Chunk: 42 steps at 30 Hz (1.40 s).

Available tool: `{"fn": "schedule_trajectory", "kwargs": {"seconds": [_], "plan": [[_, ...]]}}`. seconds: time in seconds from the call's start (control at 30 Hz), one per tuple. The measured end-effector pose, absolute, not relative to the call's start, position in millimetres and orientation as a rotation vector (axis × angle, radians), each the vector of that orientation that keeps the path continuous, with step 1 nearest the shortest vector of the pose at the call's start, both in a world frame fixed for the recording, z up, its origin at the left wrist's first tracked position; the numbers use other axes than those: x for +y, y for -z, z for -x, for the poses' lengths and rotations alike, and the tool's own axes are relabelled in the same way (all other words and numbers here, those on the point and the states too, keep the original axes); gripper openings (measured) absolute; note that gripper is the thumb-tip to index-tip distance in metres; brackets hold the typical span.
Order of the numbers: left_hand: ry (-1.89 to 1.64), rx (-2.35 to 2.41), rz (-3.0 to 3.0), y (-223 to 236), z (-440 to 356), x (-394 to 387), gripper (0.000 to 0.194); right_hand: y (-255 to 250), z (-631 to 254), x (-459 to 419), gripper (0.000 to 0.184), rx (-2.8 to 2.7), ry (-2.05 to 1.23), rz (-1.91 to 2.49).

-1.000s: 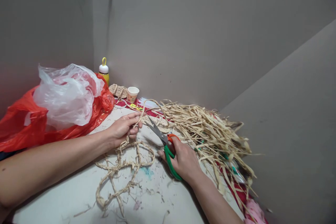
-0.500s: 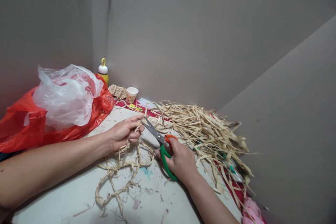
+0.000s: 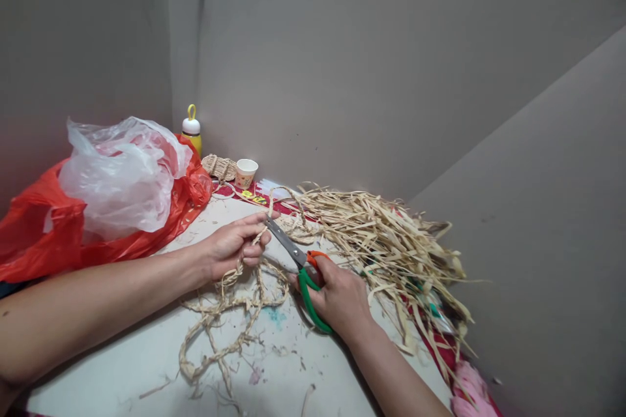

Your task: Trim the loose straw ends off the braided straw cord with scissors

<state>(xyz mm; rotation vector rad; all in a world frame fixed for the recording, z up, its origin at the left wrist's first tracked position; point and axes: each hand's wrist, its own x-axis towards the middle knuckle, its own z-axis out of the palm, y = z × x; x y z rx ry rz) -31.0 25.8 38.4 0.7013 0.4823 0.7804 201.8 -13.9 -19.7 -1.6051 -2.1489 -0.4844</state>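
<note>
My left hand (image 3: 233, 245) pinches a braided straw rope (image 3: 222, 313) near its upper end, fingers closed on it. The rope loops across the white table surface (image 3: 122, 371) below my hands. My right hand (image 3: 337, 296) grips scissors (image 3: 298, 264) with green and orange handles. Their grey blades point up-left and reach the rope right at my left fingertips. A heap of loose dried straw strips (image 3: 386, 241) lies just right of both hands.
A red plastic bag (image 3: 44, 234) with a clear plastic bag (image 3: 122, 172) on it fills the left. A yellow bottle (image 3: 192, 130), a small woven straw piece (image 3: 220, 167) and a paper cup (image 3: 246, 173) stand by the grey walls at the back.
The scissors' blades have moved up-left from apart to touching the rope at my left fingertips. My left hand has stayed in place on the rope.
</note>
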Motion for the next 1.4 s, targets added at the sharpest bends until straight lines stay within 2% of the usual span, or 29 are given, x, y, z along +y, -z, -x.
{"fn": "schedule_trajectory", "kwargs": {"seconds": [0.27,0.6,1.0,1.4], "plan": [[-0.801,0.477,-0.703,-35.0,31.6,28.1,0.028,22.9,-205.7,-13.1,0.029,-2.081,0.381,1.606],[-0.843,0.497,-0.737,-37.3,32.0,28.9,0.036,18.7,-213.3,-10.3,0.032,-2.163,0.27,1.66],[-0.898,0.529,-0.786,-33.7,32.6,30.5,0.041,17.1,-208.3,-12.7,0.027,-2.245,0.409,1.696],[-0.93,0.545,-0.88,-30.0,31.4,32.6,0.039,17.3,-207.3,-12.6,0.03,-2.166,0.428,1.769]]}}
